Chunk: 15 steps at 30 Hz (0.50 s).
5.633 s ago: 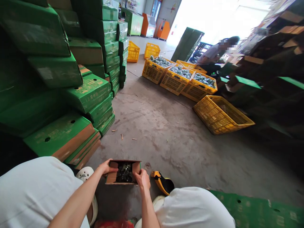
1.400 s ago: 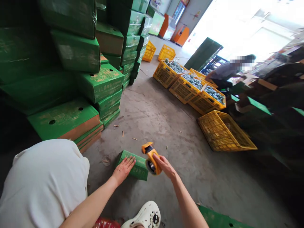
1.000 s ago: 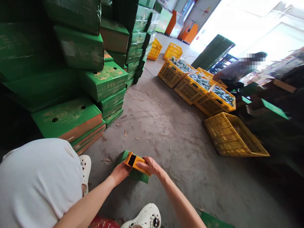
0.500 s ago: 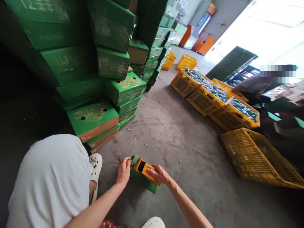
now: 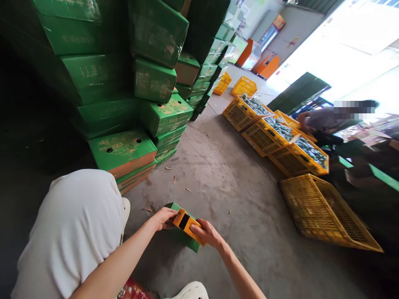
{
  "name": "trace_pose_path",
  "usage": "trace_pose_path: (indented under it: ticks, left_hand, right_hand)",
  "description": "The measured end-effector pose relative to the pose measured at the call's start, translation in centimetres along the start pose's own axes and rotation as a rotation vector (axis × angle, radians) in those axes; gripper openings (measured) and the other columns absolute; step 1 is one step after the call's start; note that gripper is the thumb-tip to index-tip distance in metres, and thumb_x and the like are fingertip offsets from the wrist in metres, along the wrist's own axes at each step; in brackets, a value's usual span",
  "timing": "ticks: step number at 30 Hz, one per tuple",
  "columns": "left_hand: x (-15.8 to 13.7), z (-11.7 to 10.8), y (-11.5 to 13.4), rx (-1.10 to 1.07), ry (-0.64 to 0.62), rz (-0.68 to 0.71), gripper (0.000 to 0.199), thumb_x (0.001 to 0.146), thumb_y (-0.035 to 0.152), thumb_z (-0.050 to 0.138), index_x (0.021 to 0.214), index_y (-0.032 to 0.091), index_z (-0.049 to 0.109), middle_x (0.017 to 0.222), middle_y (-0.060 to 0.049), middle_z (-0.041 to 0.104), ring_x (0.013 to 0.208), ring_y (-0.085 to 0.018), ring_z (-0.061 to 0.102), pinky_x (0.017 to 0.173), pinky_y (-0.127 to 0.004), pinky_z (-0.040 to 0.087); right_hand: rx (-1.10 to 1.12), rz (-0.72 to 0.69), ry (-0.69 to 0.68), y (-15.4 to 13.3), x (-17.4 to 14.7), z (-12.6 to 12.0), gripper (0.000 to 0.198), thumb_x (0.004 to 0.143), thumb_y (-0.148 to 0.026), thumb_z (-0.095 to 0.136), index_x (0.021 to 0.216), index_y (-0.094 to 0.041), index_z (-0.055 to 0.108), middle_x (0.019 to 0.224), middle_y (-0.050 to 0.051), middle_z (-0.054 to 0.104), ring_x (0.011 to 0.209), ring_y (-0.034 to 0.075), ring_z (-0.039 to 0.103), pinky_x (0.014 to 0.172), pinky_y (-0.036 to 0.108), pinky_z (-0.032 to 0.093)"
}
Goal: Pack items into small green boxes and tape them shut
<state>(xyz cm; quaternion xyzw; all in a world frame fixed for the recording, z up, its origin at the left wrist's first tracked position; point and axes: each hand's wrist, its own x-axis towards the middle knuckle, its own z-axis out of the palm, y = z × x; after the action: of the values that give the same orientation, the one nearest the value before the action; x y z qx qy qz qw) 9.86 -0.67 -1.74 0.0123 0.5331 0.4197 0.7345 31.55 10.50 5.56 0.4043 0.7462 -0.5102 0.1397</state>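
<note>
My right hand (image 5: pixel 208 233) is wrapped round an orange boxy device (image 5: pixel 197 236) with a black window on top. I cannot tell what kind of device it is. My left hand (image 5: pixel 165 218) is at the device's left end, its fingertips drawn together and touching it. Anything pinched between them is hidden. Just below the device is a small green carton (image 5: pixel 190 245), low over the floor and partly covered by the device and my hands.
Stacks of green cartons (image 5: pixel 124 145) rise on the left. Yellow crates (image 5: pixel 260 139) of small bluish goods stand right of centre, with a tilted yellow crate (image 5: pixel 307 207) nearer. A person (image 5: pixel 324 118) bends behind them. Below lies a red, shiny wrapped thing (image 5: pixel 134 290) by my shoe (image 5: pixel 193 290).
My left hand has moved right, from beside the green carton to the end of the orange device, and its fingers have closed in. My right hand keeps its hold. The view has shifted slightly.
</note>
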Motion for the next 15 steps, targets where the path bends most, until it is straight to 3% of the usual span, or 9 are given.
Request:
trace_pose_path:
  ticks: [12,15]
  left_hand:
    - [0.9,0.1,-1.0,0.037,0.069,0.065,0.044,0.065,0.052,0.091,0.083,0.018,0.069,0.064,0.003,0.068,0.062,-0.013,0.065,0.069,-0.028,0.053]
    - [1.0,0.0,-1.1,0.058,0.1,0.101,0.044,0.066,0.052,0.09,0.086,0.017,0.073,0.07,0.0,0.072,0.067,-0.016,0.068,0.069,-0.029,0.054]
  right_hand:
    - [-0.002,0.019,-0.08,-0.3,0.4,-0.7,0.065,0.076,-0.079,0.065,0.088,-0.016,0.065,0.074,0.0,0.059,0.065,0.012,0.05,0.053,0.021,0.034]
    - [0.004,0.031,-0.114,-0.4,0.5,-0.9,0.067,0.075,-0.08,0.065,0.091,-0.015,0.068,0.074,0.001,0.062,0.065,0.013,0.052,0.054,0.021,0.037]
